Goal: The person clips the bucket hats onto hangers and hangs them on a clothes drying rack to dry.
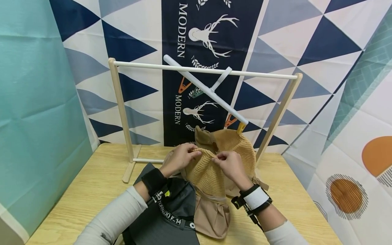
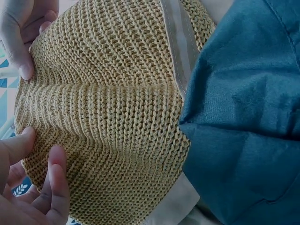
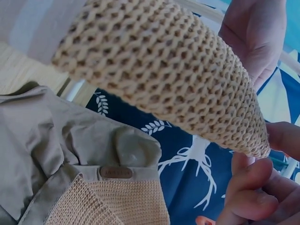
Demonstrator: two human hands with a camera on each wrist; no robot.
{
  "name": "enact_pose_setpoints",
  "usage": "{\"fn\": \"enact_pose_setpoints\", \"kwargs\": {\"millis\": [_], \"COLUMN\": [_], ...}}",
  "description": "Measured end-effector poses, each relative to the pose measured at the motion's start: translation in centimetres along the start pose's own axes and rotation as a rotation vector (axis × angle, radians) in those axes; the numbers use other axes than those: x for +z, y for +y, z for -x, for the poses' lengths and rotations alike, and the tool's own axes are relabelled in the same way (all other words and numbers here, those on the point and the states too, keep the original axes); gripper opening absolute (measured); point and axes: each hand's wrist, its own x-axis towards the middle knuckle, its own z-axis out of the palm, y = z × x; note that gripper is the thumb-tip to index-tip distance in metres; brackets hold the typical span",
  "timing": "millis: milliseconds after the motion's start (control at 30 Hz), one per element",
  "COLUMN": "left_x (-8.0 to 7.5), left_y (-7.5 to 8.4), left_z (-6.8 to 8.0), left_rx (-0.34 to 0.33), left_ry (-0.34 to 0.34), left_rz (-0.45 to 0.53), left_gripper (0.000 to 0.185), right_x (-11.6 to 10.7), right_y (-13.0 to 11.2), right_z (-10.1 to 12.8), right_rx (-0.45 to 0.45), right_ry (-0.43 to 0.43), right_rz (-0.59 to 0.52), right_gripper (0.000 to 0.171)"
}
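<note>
A tan knitted sun hat (image 1: 206,173) with a brown fabric brim (image 1: 211,214) is held up by its crown in both hands. My left hand (image 1: 183,157) pinches the top edge of the knit on the left. On the right, my right hand (image 1: 231,166) pinches the same edge between thumb and fingers. Ribbed knit (image 2: 103,108) stretches between the fingers in the left wrist view. Just behind hangs a second knitted hat (image 1: 245,149), gripped by a yellow clip (image 1: 241,128) at the low end of a tilted white hanger (image 1: 199,83).
The hanger hooks over the white rod (image 1: 137,65) of a wooden rack (image 1: 122,112). Orange clips (image 1: 184,85) and a green clip (image 1: 196,92) hang from it. A dark grey hat (image 1: 171,217) with a lettered band lies on the wooden table (image 1: 79,183) below my left arm.
</note>
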Motion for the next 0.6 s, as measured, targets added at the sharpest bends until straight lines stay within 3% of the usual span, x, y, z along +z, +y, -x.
{"fn": "enact_pose_setpoints", "kwargs": {"millis": [267,600], "left_x": [0.29,0.77], "left_y": [0.40,0.83], "left_z": [-0.53,-0.89], "left_rx": [0.024,-0.007], "left_ry": [0.000,-0.011], "left_rz": [0.039,0.093], "left_gripper": [0.014,0.015], "right_x": [-0.45,-0.99], "right_y": [0.38,1.01], "right_z": [-0.30,-0.60], "right_rx": [0.008,0.011], "right_ry": [-0.014,-0.017], "right_rz": [0.028,0.047], "right_gripper": [0.015,0.019]}}
